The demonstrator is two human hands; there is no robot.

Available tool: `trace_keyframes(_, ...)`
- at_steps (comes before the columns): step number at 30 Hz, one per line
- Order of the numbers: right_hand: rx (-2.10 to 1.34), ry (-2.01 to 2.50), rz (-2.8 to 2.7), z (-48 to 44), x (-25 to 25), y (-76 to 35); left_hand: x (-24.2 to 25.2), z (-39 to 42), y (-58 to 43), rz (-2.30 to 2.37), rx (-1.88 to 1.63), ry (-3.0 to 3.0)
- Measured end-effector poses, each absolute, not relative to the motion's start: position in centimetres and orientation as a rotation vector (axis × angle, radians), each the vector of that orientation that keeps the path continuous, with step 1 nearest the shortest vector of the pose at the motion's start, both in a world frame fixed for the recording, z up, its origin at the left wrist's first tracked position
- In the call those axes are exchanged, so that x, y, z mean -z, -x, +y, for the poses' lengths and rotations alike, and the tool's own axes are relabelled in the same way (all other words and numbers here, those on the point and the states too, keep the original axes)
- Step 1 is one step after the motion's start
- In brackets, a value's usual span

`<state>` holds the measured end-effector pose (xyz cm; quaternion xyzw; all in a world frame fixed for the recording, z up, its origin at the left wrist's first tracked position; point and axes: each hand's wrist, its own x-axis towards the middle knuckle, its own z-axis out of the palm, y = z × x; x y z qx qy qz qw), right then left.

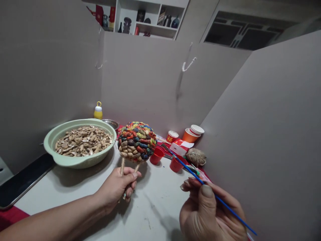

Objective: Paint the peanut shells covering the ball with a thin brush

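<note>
Nearest: R grip (pixel 213 211), pinching brush (pixel 188 168), aimed twd cups (pixel 175 166); could knock one over w/ too wide a sweep. Next: L grip (pixel 124 183), closed round legs (pixel 122 166), holding ball (pixel 137 142) up off bench (pixel 155 207), L of cups, w/ lower L unpainted. Prob. top-heavy, so could tip or twist w/ any slackening there; might smear if wet (can't tell). Alongside, off to L: colander (pixel 75 162) of shells (pixel 82 142). Farther: twine (pixel 197 156), R of cups.
</note>
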<state>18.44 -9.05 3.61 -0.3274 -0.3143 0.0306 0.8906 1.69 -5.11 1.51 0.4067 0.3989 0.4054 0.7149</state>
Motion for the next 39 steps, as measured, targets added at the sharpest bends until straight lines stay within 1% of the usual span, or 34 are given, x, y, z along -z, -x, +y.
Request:
trace_keyframes(11, -0.015, 0.646, -0.641, -8.9, -3.2, -19.4, -0.7, -5.4, -2.1, 0.874, -1.023, -1.038)
trace_keyframes(18, -0.001, 0.629, -0.619, -8.9, -3.3, -19.4, -0.7, -5.2, -2.1, 0.904, -1.018, -1.067)
trace_keyframes(25, 0.012, 0.616, -0.646, -8.4, -3.2, -20.5, -1.6, -5.6, -1.7, 0.861, -1.065, -0.994)
trace_keyframes(31, 0.061, 0.615, -0.584, -7.7, -3.7, -21.5, -1.5, -5.2, -1.2, 0.915, -1.052, -0.916)
trace_keyframes(39, 0.091, 0.626, -0.494, -7.9, -4.2, -21.0, -1.6, -4.8, -1.0, 0.93, -1.155, -0.934)
